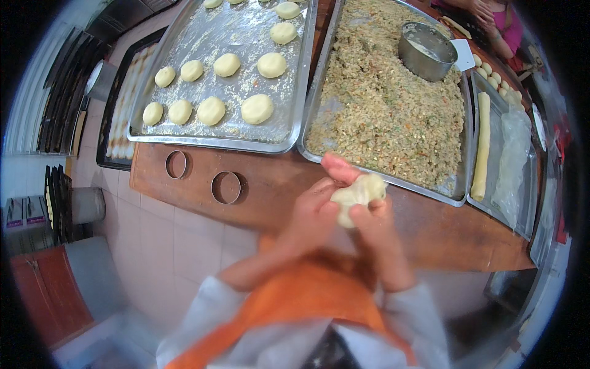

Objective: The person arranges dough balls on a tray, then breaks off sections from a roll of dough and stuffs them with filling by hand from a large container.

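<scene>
A soft, pale piece of dough [359, 194] is pinched between my left hand [313, 212] and my right hand [378, 230], low over the front edge of the wooden table [430, 230]. Its inside is largely hidden. Just beyond my hands lies a steel tray [326, 160] spread with crumbly, speckled filling [387, 111], with a round metal container [427, 58] on it. To the left, a second steel tray [221, 135] holds several round, flattened dough pieces [258, 109]. Two metal rings [226, 187] lie on the wood in front of it.
At the right, a tray holds a long dough roll [481, 147] and plastic sheeting [513, 166], with small dough balls [491, 74] behind. Another person's hands [482, 15] show at top right. A dark tray of pale pieces [129, 104] and stacked black trays [58, 203] are at left.
</scene>
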`<state>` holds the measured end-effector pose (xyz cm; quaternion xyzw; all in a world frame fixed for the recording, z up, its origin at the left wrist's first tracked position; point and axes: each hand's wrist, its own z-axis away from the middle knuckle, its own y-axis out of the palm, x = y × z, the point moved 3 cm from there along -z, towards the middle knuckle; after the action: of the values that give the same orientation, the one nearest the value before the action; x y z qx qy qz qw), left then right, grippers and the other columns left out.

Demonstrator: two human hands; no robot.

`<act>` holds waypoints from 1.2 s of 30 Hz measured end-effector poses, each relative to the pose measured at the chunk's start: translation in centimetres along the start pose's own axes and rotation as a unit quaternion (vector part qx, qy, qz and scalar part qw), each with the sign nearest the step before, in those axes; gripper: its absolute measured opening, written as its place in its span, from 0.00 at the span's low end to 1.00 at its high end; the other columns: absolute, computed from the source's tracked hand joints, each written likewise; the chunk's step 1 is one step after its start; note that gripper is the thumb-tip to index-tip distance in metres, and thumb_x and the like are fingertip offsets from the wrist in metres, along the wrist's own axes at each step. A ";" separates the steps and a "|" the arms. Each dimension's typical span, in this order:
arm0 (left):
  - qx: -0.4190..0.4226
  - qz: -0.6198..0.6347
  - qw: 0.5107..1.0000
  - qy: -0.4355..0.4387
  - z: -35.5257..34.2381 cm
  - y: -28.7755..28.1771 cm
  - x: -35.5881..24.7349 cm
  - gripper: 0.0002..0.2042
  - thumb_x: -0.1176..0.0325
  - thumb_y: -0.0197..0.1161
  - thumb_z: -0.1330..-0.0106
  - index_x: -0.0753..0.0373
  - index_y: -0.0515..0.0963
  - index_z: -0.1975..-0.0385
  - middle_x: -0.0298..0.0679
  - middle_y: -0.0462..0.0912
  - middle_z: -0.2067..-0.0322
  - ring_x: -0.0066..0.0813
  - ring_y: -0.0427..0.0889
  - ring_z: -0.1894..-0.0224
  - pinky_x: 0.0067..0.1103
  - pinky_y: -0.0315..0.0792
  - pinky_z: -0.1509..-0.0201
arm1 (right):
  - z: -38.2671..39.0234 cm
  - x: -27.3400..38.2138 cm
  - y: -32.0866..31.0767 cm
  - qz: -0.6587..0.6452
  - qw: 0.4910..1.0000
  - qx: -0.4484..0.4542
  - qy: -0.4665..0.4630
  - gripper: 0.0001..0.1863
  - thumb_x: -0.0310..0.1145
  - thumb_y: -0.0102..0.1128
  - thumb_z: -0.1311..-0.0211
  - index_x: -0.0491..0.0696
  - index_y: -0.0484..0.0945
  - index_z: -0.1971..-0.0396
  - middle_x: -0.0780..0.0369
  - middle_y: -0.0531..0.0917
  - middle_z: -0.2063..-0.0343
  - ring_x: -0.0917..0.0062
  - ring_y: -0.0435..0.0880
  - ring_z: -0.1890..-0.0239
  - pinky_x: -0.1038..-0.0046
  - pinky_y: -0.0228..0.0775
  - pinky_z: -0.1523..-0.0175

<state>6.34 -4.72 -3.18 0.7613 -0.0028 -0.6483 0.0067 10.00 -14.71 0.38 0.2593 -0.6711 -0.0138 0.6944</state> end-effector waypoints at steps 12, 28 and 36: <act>0.009 -0.027 0.999 -0.022 1.0 -0.3 1.0 0.21 0.64 0.63 0.54 0.64 0.71 0.59 0.42 0.71 0.59 0.32 0.71 0.52 0.24 0.67 0.52 | -0.2 -0.8 -0.3 -0.038 0.999 0.014 0.022 0.13 0.30 0.42 0.38 0.40 0.77 0.69 0.56 0.80 0.65 0.69 0.75 0.53 0.64 0.50 0.37; 0.010 0.135 0.979 -0.151 2.1 -0.3 1.1 0.18 0.72 0.48 0.40 0.67 0.65 0.50 0.37 0.68 0.52 0.22 0.68 0.51 0.20 0.64 0.50 | -0.6 -1.1 -1.0 0.085 0.986 0.133 -0.050 0.17 0.32 0.50 0.41 0.39 0.72 0.54 0.54 0.67 0.47 0.69 0.62 0.41 0.66 0.51 0.39; -0.061 0.315 0.933 -0.163 0.3 -0.6 -0.8 0.25 0.77 0.42 0.40 0.61 0.52 0.40 0.37 0.67 0.49 0.25 0.69 0.51 0.18 0.70 0.58 | -0.3 0.7 -3.1 0.114 0.990 0.020 0.081 0.19 0.20 0.56 0.49 0.43 0.69 0.55 0.63 0.71 0.57 0.80 0.70 0.53 0.78 0.65 0.50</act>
<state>5.86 -4.16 -2.41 0.6034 -0.2040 -0.7268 0.2570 11.40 -17.56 -0.09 0.1954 -0.6382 0.0993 0.7380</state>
